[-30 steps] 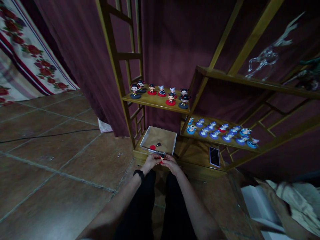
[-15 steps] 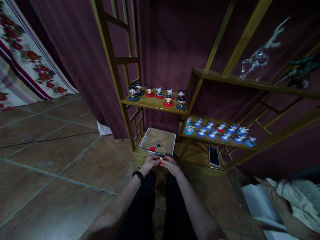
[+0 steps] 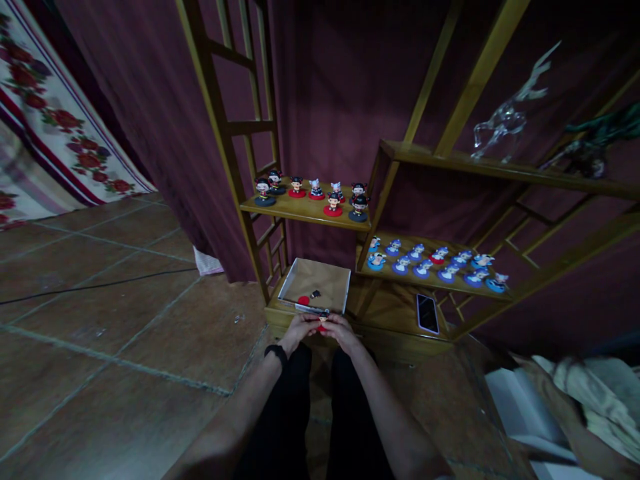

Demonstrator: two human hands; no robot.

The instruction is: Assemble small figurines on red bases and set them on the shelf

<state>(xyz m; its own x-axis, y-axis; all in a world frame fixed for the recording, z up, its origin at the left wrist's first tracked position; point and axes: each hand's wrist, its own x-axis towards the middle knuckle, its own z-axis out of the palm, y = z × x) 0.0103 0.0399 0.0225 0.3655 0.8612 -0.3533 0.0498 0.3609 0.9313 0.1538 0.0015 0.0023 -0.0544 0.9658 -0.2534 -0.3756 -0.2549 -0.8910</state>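
Observation:
Between both hands I hold a small figurine [image 3: 323,320] with dark hair and a red base. My left hand [image 3: 300,331] is closed on its left side, and my right hand [image 3: 342,329] grips its right side. Just beyond my fingers lies a shallow cardboard box [image 3: 325,272] with white walls. Inside it are a red disc [image 3: 303,301] and a small dark figurine piece [image 3: 315,294]. Similar figurines on red or dark bases, such as a red-based figurine [image 3: 333,204], stand on the shelf [image 3: 300,208] above the box.
Several purple and blue figurines [image 3: 423,268] fill the lower right shelf. A phone [image 3: 427,313] lies below them. Up on the right shelf stand a clear deer ornament [image 3: 510,120] and a dark green ornament [image 3: 595,143]. White boxes [image 3: 520,407] are on the floor at right.
The view has shifted slightly. Both hands stay together on the figurine in front of the box, nearly unmoved, and the shelf figurines are as before.

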